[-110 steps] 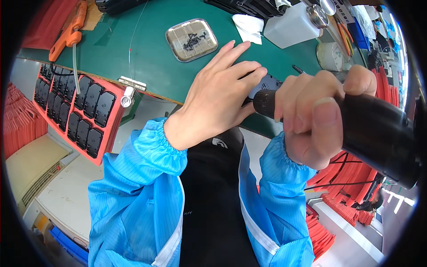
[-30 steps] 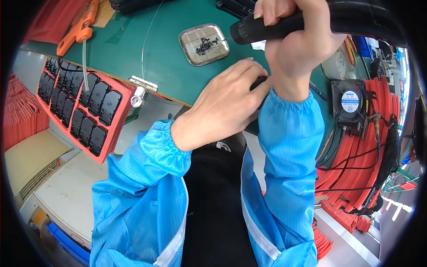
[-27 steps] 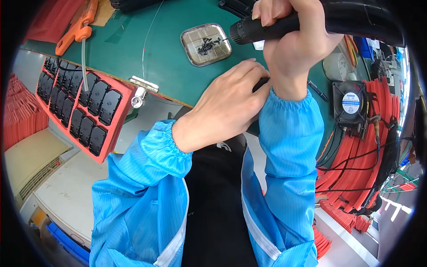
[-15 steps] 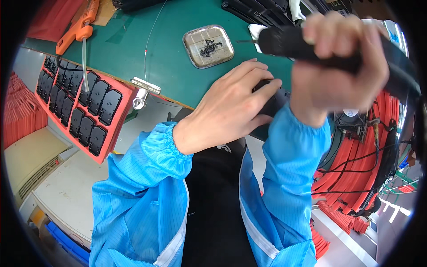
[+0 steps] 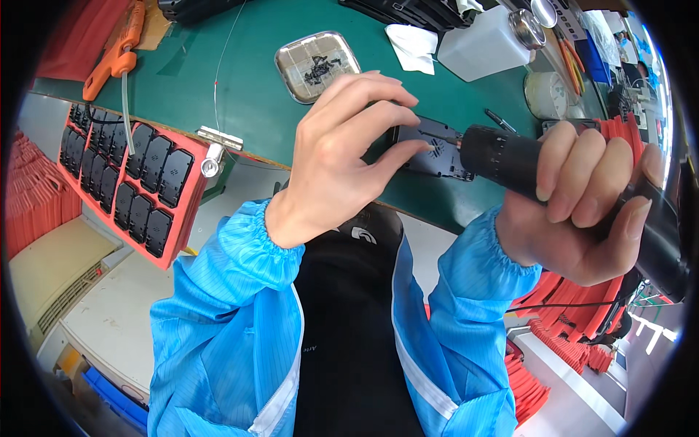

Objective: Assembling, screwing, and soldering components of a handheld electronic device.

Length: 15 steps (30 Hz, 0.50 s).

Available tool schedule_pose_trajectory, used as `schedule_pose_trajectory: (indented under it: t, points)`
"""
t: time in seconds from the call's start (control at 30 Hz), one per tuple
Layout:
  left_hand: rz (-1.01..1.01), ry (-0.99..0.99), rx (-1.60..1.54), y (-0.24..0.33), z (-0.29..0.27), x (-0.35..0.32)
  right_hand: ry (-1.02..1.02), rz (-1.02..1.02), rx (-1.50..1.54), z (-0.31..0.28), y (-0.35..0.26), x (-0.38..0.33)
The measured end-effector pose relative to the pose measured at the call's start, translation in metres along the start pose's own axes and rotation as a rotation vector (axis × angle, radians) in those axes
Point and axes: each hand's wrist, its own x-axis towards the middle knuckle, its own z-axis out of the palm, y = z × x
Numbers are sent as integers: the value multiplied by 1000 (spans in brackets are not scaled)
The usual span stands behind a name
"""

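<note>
My right hand (image 5: 582,197) is wrapped round a black electric screwdriver (image 5: 502,159), which points left. Its thin bit reaches over a flat dark plastic housing (image 5: 437,164) with a round pattern of slots; whether the bit touches cannot be made out. At the housing's left side, my left hand (image 5: 346,146) has thumb and forefinger curved on it, holding it on the table, the thumb close to the bit. The hand hides the housing's left end. Beyond my left fingers stands a shallow metal tray (image 5: 293,62) with a pile of small black screws (image 5: 320,70).
The green table (image 5: 247,109) carries a white tissue (image 5: 413,48), a white bottle (image 5: 484,45), a black pen (image 5: 500,121) and an orange glue gun (image 5: 113,67). A metal clip (image 5: 218,140) grips its edge. Left is a red foam tray (image 5: 186,218) of black parts.
The screwdriver has come down from a raised position to the housing. My left hand has shifted left, uncovering more of the housing. The view has moved slightly.
</note>
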Motion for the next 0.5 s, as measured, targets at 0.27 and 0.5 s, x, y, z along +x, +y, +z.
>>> schedule_pose_trajectory:
  t: [0.27,0.5]
  points:
    - [47,-12,-15,-4,0,-2,-55,-3,6,-4,2,-2]
    - [53,-29,-33,-4,-1,-1,-28,3,5,-2,3,-4]
